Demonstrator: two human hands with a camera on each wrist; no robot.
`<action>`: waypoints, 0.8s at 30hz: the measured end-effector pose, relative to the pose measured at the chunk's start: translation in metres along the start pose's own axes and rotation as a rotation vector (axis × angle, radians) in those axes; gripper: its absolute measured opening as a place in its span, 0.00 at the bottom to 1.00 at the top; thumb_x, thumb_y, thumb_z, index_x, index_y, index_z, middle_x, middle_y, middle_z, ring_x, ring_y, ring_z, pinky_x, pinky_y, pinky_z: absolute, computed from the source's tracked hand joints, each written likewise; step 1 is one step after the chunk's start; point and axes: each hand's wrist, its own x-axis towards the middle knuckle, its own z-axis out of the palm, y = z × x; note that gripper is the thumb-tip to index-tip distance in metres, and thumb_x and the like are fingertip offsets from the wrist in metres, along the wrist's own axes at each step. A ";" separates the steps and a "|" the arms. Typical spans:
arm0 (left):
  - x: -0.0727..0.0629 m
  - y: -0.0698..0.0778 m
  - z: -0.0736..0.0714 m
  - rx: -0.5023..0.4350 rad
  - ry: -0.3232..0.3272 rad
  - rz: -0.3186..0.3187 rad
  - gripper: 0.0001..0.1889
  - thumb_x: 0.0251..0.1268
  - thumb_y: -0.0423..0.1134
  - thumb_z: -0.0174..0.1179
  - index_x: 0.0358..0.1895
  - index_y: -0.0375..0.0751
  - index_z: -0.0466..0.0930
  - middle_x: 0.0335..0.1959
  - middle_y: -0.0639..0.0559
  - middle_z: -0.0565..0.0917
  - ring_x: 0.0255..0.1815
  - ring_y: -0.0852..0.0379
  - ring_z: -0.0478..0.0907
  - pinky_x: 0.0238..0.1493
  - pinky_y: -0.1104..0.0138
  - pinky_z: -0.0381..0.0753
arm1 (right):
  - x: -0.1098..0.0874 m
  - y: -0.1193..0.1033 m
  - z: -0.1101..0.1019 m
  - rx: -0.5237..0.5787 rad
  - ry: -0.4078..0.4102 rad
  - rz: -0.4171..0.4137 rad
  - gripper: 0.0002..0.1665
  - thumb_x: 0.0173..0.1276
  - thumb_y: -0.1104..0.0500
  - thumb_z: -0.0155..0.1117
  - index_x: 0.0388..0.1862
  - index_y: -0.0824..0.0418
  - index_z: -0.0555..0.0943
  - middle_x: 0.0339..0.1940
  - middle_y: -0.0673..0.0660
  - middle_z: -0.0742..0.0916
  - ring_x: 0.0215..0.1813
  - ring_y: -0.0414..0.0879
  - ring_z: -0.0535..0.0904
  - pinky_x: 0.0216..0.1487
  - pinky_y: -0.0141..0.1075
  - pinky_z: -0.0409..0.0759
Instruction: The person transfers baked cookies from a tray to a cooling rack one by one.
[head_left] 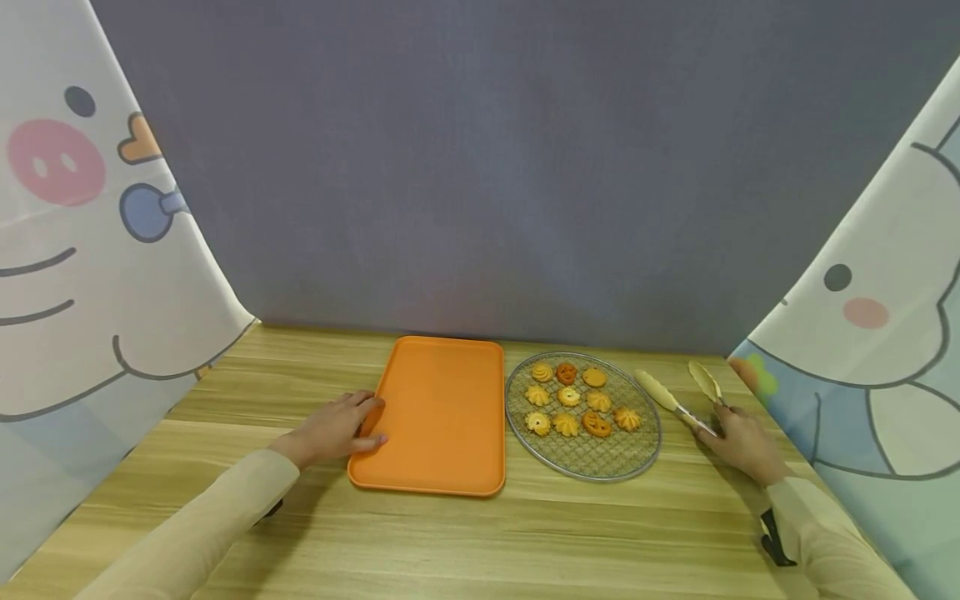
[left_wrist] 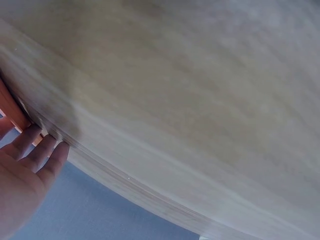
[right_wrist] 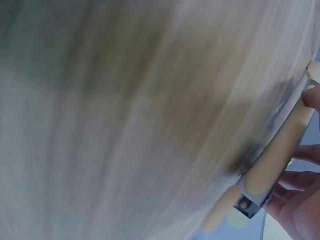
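My left hand (head_left: 333, 429) rests at the left rim of an orange rectangular tray (head_left: 441, 417), thumb and forefinger reaching over the edge. In the left wrist view the fingers (left_wrist: 37, 155) look fairly straight beside a sliver of the tray (left_wrist: 11, 107). At the far right, my right hand (head_left: 742, 442) holds metal tongs (head_left: 693, 418) with cream-coloured tips that point away and stand apart. The right wrist view shows thumb and fingers on either side of the tongs' cream-covered handle (right_wrist: 275, 160). Between tray and tongs lies a round wire mesh rack (head_left: 600, 467) bearing several cookies (head_left: 568, 397).
The rack sits close to the tray's right side. Everything lies on a wood-grain table (head_left: 480, 550). A grey wall (head_left: 480, 167) closes off the back, and cartoon-printed panels (head_left: 97, 250) flank the table on both sides.
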 end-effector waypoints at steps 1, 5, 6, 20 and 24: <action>0.000 0.000 0.000 0.001 -0.003 -0.001 0.34 0.59 0.58 0.55 0.58 0.32 0.70 0.59 0.31 0.69 0.58 0.32 0.68 0.56 0.44 0.69 | 0.000 0.000 0.000 -0.003 -0.007 -0.001 0.33 0.57 0.55 0.64 0.50 0.82 0.70 0.24 0.65 0.78 0.24 0.52 0.72 0.23 0.45 0.70; 0.001 -0.001 0.000 0.002 -0.011 -0.003 0.34 0.59 0.59 0.54 0.59 0.33 0.69 0.59 0.31 0.69 0.57 0.32 0.69 0.55 0.44 0.70 | 0.000 -0.002 -0.002 -0.010 -0.053 0.017 0.33 0.60 0.54 0.62 0.51 0.82 0.69 0.30 0.71 0.79 0.28 0.60 0.76 0.25 0.49 0.73; 0.001 -0.001 0.000 0.000 -0.013 -0.003 0.34 0.60 0.59 0.54 0.59 0.33 0.69 0.59 0.31 0.69 0.57 0.32 0.69 0.55 0.44 0.70 | 0.000 -0.003 -0.003 -0.011 -0.061 0.022 0.34 0.60 0.54 0.62 0.51 0.83 0.69 0.31 0.73 0.79 0.29 0.62 0.76 0.26 0.50 0.74; 0.001 0.000 -0.008 -0.048 -0.088 -0.002 0.35 0.60 0.57 0.55 0.62 0.33 0.66 0.62 0.30 0.67 0.60 0.32 0.65 0.55 0.43 0.69 | -0.002 -0.005 -0.006 -0.018 -0.099 0.040 0.40 0.64 0.49 0.58 0.54 0.86 0.65 0.43 0.84 0.75 0.39 0.75 0.74 0.35 0.59 0.75; -0.001 -0.004 -0.010 -0.089 -0.068 0.004 0.36 0.59 0.58 0.56 0.62 0.32 0.65 0.61 0.32 0.68 0.60 0.34 0.67 0.55 0.45 0.69 | -0.002 -0.006 -0.010 -0.005 -0.091 0.049 0.38 0.65 0.48 0.57 0.54 0.83 0.65 0.45 0.84 0.74 0.40 0.77 0.73 0.36 0.60 0.74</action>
